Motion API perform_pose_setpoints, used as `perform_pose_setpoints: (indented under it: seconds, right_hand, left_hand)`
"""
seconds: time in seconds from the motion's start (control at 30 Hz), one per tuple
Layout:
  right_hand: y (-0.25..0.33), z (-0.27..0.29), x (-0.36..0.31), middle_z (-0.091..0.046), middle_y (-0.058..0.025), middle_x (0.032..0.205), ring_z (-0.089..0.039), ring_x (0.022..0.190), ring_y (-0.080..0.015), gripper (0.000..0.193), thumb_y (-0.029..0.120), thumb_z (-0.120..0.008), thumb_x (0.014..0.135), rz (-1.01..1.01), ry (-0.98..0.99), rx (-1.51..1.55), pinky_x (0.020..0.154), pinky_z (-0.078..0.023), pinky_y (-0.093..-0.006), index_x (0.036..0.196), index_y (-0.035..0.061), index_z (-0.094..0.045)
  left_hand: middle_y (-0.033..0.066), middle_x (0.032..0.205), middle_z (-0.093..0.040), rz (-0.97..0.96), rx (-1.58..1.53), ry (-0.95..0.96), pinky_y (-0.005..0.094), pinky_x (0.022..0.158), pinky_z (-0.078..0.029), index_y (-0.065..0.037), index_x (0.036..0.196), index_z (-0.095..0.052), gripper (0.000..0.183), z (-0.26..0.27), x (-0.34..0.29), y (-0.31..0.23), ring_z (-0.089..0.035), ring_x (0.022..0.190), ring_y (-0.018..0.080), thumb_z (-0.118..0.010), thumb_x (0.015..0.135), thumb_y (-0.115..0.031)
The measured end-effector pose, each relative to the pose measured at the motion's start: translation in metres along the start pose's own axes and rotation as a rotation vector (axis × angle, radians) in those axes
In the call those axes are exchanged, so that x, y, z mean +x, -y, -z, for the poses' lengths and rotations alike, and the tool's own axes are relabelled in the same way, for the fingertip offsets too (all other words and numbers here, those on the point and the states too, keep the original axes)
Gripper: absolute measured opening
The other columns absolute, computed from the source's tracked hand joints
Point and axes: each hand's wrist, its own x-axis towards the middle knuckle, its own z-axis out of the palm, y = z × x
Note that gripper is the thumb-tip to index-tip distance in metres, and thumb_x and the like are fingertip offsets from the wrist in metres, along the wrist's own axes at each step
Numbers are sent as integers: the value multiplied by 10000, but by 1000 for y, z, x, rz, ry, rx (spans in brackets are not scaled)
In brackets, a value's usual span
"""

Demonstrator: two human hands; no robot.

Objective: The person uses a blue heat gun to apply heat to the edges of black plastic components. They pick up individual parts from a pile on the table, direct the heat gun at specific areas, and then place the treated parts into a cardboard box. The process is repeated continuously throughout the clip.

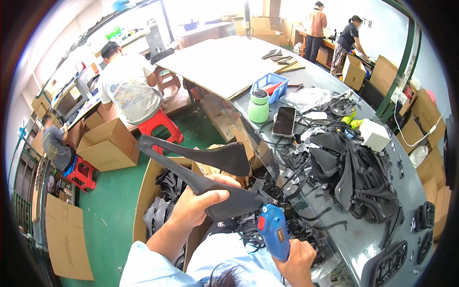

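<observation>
Your left hand (pixel 196 205) clamps the black forked saddle shell (pixel 201 167) at its rear, long axis running up-left toward its tip, while your right hand (pixel 299 258), gripping the blue glue gun (pixel 273 229), holds the nozzle just beside the shell's near end.

V-shaped part (pixel 201 167) in left hand (pixel 193 208), over open carton (pixel 143 201) left of worktable (pixel 363 239) | glue gun (pixel 273 229) in right hand (pixel 299 263) at table's near edge | flask (pixel 258 106), phone (pixel 284 121) mid-table | parts heap (pixel 363 177) right
</observation>
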Motion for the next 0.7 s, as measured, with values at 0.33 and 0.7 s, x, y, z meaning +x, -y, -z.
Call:
perform_pose_setpoints:
  seconds: [0.33,0.7]
  right_hand:
    - [5,-10,1,-504,-78,589,-516,499,-274,338,147,-750,536,35,22,28,502,-393,-362,716,34,-486]
    - [3,-19,-11,-522,-166,613,-536,588,-379,375,209,-777,595,-207,123,-4,533,-412,-440,766,48,-484]
  left_hand:
    - [61,899,-622,39,341,28,248,757,-450,21,978,-608,285,-1,2,-2,-582,828,121,-664,732,-114]
    - [65,930,-616,119,-314,-642,369,735,-525,-35,1022,-562,279,114,-4,124,-611,846,183,-644,830,-219]
